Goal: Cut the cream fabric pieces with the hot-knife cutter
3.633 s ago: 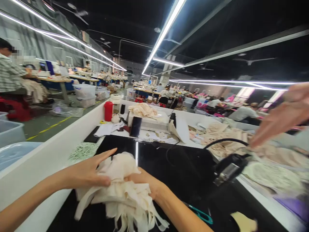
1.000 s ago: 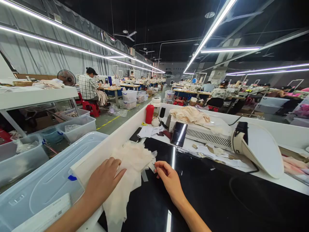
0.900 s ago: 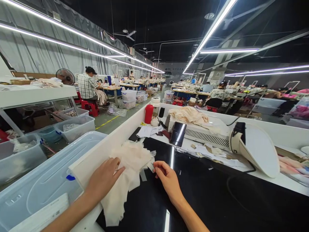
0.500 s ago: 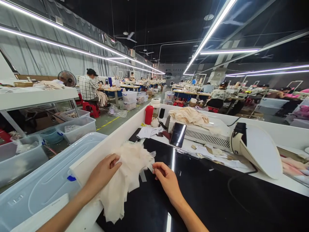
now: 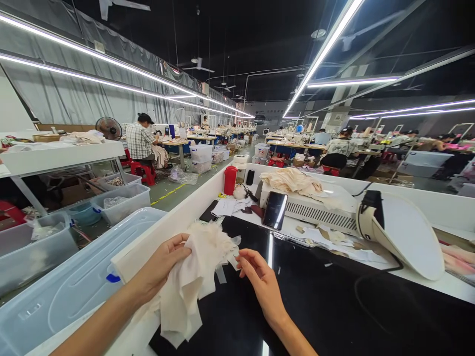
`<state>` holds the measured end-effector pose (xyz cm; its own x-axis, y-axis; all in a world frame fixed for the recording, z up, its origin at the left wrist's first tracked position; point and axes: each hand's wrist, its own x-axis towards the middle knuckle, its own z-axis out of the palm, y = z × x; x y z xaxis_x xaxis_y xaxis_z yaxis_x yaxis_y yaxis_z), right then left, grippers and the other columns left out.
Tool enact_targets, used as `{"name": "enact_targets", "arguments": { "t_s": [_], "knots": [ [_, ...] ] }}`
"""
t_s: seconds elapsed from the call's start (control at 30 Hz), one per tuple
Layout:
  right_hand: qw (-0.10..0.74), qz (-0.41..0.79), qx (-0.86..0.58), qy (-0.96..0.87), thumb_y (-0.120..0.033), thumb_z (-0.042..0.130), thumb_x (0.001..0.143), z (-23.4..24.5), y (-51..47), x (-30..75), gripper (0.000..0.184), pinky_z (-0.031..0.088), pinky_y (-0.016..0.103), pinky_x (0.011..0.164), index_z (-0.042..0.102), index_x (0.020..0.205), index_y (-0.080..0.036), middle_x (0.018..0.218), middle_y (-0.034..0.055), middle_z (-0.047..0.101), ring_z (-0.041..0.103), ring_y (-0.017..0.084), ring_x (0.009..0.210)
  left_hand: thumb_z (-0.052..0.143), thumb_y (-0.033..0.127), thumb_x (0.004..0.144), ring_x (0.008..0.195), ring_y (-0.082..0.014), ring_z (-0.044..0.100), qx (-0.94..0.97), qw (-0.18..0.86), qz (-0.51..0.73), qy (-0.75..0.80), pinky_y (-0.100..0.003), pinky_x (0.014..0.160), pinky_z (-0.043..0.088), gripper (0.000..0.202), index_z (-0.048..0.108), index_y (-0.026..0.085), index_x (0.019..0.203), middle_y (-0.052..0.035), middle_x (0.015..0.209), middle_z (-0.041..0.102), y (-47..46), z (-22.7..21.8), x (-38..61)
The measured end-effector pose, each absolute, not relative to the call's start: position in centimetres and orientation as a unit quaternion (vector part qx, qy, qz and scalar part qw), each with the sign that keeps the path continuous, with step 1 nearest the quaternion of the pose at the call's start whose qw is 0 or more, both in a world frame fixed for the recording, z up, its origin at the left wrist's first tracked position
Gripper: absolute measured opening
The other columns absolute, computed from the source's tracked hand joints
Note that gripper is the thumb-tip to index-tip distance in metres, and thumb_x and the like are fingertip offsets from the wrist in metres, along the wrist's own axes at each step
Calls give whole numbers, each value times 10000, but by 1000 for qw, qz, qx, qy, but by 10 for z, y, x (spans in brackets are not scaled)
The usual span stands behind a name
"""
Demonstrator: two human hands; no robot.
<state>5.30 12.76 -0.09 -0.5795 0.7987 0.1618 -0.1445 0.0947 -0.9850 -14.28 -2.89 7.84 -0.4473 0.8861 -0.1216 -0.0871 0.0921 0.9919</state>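
Observation:
A heap of thin cream fabric pieces [image 5: 187, 291] lies over the left edge of the glossy black tabletop [image 5: 237, 316]. My left hand [image 5: 165, 264] grips one piece of it between thumb and fingers, and the piece bends up into a fold. At the heap's right side, translucent strips [image 5: 233, 261] stick out. My right hand [image 5: 261, 279] is beside these strips with thumb and fingertips drawn together. Whether a strip is pinched there cannot be made out. Another small strip [image 5: 221, 275] hangs below the heap against the black surface.
Behind the black surface stand a phone [image 5: 275, 210], a red container [image 5: 230, 180] and a vented white box [image 5: 315, 205] with cream fabric on top. A sun visor [image 5: 406, 232] lies to the right with paper scraps nearby. A lidded blue-tinted bin [image 5: 85, 277] stands on the left.
My left hand has closed on a fabric piece and lifted it into a fold. My right hand stays beside the strips, its fingers slightly shifted. The view has tilted a little.

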Motion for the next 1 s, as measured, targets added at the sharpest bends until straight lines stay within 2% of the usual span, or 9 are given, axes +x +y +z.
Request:
{"name": "enact_targets", "arguments": {
  "t_s": [0.13,0.2,0.23,0.3,0.4,0.57,0.7,0.87,1.0],
  "knots": [
    [346,662,-188,-637,-706,754,774,9,114,56,662,534,431,971,704,1280,-280,1239,112,737,660,306,1122,828,485,752,809,-200,675,345,469,577,572,-281,715,517,490,680,195,1118,-57,1014,750,-26,75,-128],
    [315,671,-146,-655,-766,776,707,12,106,54,781,494,448,1021,700,1317,-285,1264,104,733,641,323,1161,794,468,795,848,-201,670,380,470,551,576,-276,745,505,425,699,199,1110,-46,1011,748,-24,72,-121],
    [298,673,-131,-664,-765,786,697,12,103,53,751,488,440,1013,734,1264,-275,1203,93,750,649,316,1125,779,459,805,865,-204,668,399,464,536,582,-275,755,499,395,707,201,1096,-40,1000,746,-22,70,-118],
    [266,676,-121,-677,-696,810,728,13,97,50,553,505,390,924,805,1037,-238,984,55,763,665,266,959,758,440,805,873,-211,663,431,450,512,591,-275,753,488,354,716,204,1066,-31,973,740,-18,68,-114],
    [252,676,-138,-679,-550,806,810,12,91,50,350,493,317,770,777,797,-201,770,7,696,605,185,757,714,460,817,883,-228,662,468,433,484,599,-288,748,493,347,721,215,1063,-32,981,737,-14,67,-111],
    [259,674,-118,-682,-445,793,842,14,87,51,238,491,318,856,778,917,-219,903,12,722,619,193,866,678,472,862,922,-249,648,515,348,439,649,-318,834,493,297,756,218,995,-28,948,737,-15,70,-109],
    [214,742,-87,-630,-431,913,717,17,86,51,426,487,305,866,768,1073,-248,946,-6,724,626,187,893,680,516,866,852,-234,635,503,336,448,658,-301,760,478,321,768,213,923,-28,897,733,-15,71,-109],
    [139,765,-107,-620,-452,949,652,15,85,52,360,404,243,688,774,811,-180,713,-43,614,497,107,679,663,513,867,792,-205,593,505,345,452,649,-280,703,444,313,736,212,912,-15,844,686,-14,71,-111],
    [145,757,-122,-625,-455,947,645,14,84,53,377,369,242,668,741,788,-173,716,-42,581,454,107,684,646,543,871,744,-193,560,501,349,447,654,-279,672,427,342,704,210,924,-1,787,637,-14,68,-112]
  ]
}}
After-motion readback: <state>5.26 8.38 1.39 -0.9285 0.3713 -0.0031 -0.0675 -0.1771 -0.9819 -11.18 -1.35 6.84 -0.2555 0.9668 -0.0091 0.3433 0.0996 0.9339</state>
